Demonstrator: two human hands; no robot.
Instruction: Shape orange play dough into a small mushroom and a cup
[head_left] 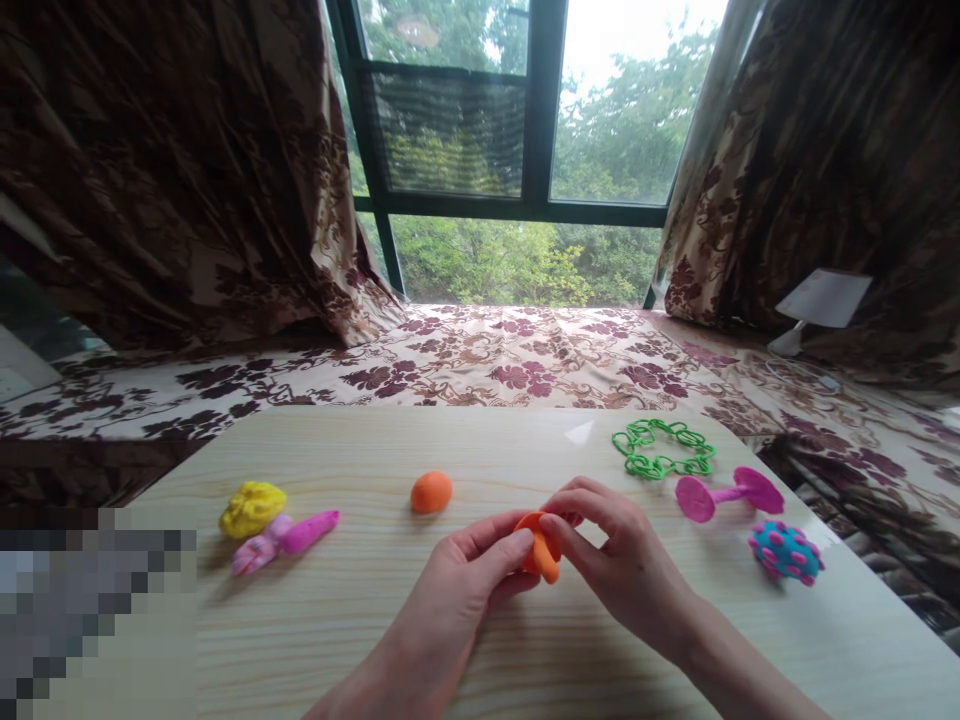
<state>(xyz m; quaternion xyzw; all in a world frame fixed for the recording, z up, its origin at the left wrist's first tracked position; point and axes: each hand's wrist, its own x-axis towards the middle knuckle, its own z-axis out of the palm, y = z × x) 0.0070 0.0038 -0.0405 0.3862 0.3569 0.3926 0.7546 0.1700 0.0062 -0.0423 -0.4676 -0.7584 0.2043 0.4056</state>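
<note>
Between my two hands is a piece of orange modelling clay [546, 556], shaped like a flat cap with a short stem pointing toward me. My left hand [480, 575] pinches its left side with the thumb on top. On the other side, the thumb and fingers of my right hand [611, 535] grip its upper right edge. Both hands are just above the wooden table [360, 640]. Behind my left hand sits a smooth orange clay ball [431, 492]. The fingers partly cover the piece I hold.
At left lie a yellow clay lump [253, 509] and a pink clay piece [289, 540]. To the right are a green clay chain [664, 448], a magenta dumbbell shape [729, 494] and a blue lump with pink dots [786, 553]. A white lamp [825, 298] stands beyond.
</note>
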